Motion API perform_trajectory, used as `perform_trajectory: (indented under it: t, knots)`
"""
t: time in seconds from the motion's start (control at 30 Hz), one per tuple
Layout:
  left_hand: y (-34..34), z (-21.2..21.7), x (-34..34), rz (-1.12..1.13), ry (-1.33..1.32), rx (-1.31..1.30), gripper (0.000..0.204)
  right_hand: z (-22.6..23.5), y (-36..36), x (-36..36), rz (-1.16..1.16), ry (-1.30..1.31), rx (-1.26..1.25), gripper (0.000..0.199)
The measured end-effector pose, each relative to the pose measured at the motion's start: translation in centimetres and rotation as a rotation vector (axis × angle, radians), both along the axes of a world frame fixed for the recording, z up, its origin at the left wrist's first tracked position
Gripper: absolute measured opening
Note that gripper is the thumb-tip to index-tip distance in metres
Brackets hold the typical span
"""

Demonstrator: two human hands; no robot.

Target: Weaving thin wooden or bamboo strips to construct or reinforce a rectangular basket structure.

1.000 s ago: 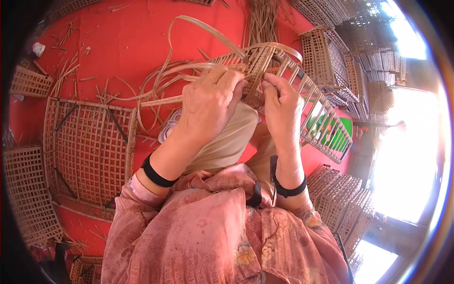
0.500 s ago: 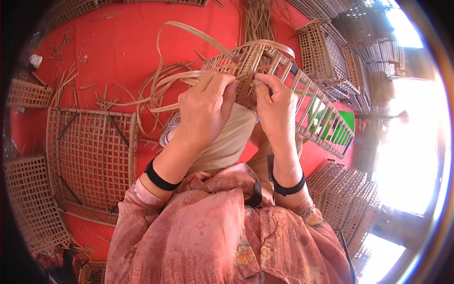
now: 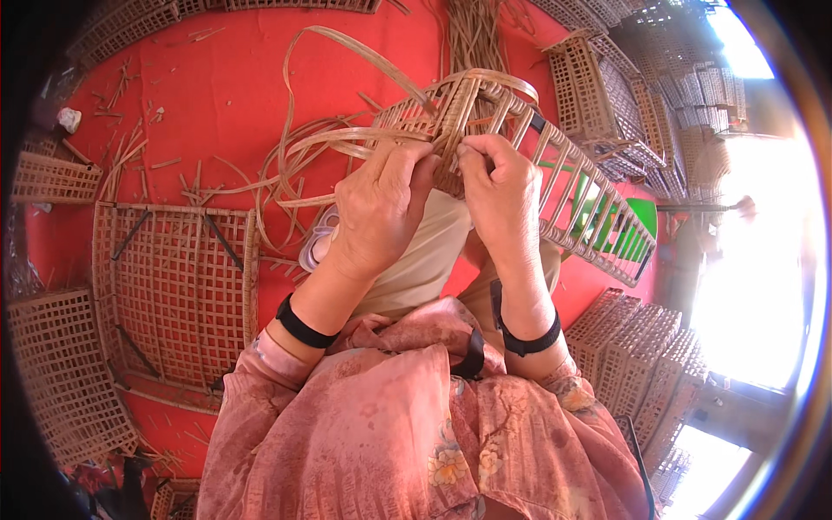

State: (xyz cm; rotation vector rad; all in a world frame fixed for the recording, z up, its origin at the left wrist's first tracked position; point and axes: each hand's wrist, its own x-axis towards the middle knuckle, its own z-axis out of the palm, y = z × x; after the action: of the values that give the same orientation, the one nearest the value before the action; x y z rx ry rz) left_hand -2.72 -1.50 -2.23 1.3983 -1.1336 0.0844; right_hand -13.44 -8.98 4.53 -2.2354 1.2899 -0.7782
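A partly woven rattan basket frame (image 3: 598,208) slants across my lap, its corner (image 3: 468,87) between my two hands. My left hand (image 3: 381,204) is closed in a pinch at the woven edge, where flat rattan strips (image 3: 325,139) loop out to the left. Just across the edge, my right hand (image 3: 503,195) pinches too, thumb and forefinger pressed against the weave. The fingertips of both hands nearly meet, and the strip between them is mostly hidden. Long loose strips curl above and left of my left hand.
A large open-weave panel (image 3: 178,295) lies at the left on the red floor covering (image 3: 217,95). Stacked baskets (image 3: 641,355) stand at the right, with more baskets (image 3: 607,100) at the far right. A bundle of strips (image 3: 472,35) lies at the back, and a green object (image 3: 637,217) sits behind the frame.
My hands stay pinched at the same edge, with the right fingertips shifted slightly left. The view has shifted a little, and the rattan loop at the upper left sits slightly higher.
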Motion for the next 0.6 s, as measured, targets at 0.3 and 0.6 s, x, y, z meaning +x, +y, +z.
perform_trajectory:
  t: [0.3,0.6]
  knots:
    - [0.0,2.3,2.4,-0.258,0.345,0.184,0.012,0.4,-0.2,-0.1,0.038,-0.029,0.012,0.013]
    - [0.6,2.8,1.1,-0.113,0.111,0.262,0.018,0.5,-0.6,-0.4,0.052,-0.015,0.092,0.023]
